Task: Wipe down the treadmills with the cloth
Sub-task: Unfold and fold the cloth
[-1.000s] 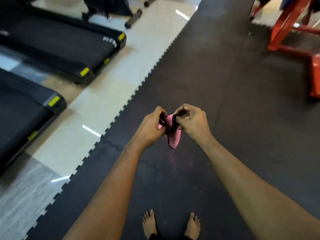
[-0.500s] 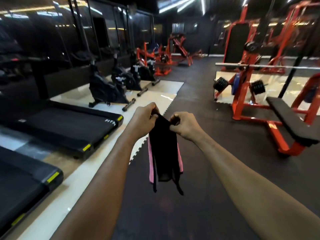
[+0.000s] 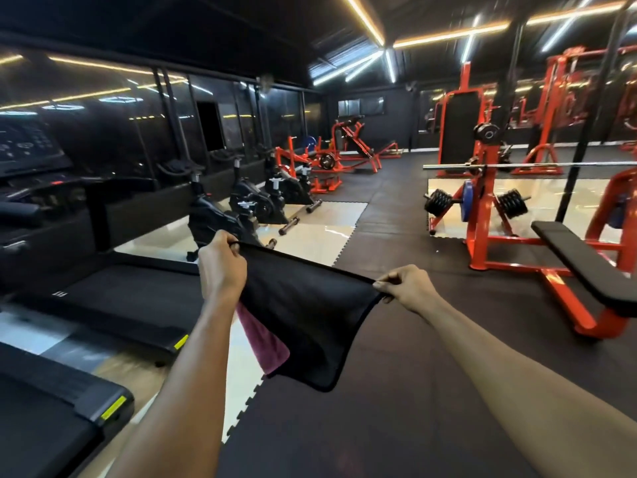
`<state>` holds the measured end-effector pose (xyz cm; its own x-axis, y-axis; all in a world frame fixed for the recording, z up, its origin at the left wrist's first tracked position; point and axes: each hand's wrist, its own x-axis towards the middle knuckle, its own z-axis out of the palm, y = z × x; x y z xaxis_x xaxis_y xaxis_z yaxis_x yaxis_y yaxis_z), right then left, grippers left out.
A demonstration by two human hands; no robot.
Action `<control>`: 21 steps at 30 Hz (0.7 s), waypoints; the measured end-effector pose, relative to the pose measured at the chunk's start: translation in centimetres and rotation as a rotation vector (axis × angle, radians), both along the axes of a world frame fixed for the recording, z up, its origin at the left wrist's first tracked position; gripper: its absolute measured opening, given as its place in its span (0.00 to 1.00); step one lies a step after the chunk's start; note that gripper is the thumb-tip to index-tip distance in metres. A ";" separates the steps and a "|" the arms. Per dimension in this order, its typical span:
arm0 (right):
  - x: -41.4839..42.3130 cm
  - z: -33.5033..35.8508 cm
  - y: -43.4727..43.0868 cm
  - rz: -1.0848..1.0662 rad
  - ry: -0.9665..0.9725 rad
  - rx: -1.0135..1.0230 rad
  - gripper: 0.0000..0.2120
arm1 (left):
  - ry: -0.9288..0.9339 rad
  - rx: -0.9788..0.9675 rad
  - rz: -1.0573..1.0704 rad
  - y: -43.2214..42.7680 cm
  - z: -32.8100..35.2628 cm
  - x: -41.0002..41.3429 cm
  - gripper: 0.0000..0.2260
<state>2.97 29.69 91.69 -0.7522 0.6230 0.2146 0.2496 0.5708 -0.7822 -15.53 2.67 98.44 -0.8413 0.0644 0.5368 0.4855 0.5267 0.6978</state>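
Treadmills (image 3: 131,305) were ranged along the left, from 8 to 10 o'clock, and neither was touched, so wiping was judged not yet begun and only the readying of the cloth in hand. For the next move a turn toward 9 o'clock would be called for, and the spread cloth would have to be lowered flat onto the nearer deck (image 3: 51,426) or carried up to the console (image 3: 27,146). Black rubber flooring (image 3: 431,391) was stood upon, with a strip of pale tile (image 3: 234,401) between it and the decks; nothing else was seen in that path. A red rack (image 3: 482,219) with its bench pad (image 3: 586,267) was set at 2 o'clock, well apart, and exercise bikes (image 3: 248,205) at 11 o'clock. The cloth (image 3: 310,312) was held in the air at 12 o'clock, pulled wide, black face upward, a maroon underside shown at its lower left. Its left corner was gripped by the left hand (image 3: 220,274), fingers curled round it; its right corner was pinched by the right hand (image 3: 403,288).
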 end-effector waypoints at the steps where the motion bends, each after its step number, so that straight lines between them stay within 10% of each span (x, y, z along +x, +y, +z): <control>1: -0.2 0.1 0.1 -0.025 -0.023 0.018 0.03 | -0.010 -0.007 -0.001 -0.3 -0.3 0.0 0.10; 7: -1.8 1.6 -0.6 -0.162 -0.178 0.160 0.10 | -0.071 -0.036 -0.007 -0.7 -1.1 0.6 0.09; 21: -2.3 6.2 -6.3 0.226 -0.011 -0.419 0.11 | -0.215 -0.198 -0.280 0.2 0.0 2.7 0.08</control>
<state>0.68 23.38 97.93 -0.8796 0.4749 -0.0289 0.1651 0.2478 -0.9546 -12.81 2.82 98.40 -0.8684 0.3913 0.3044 0.4830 0.5290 0.6977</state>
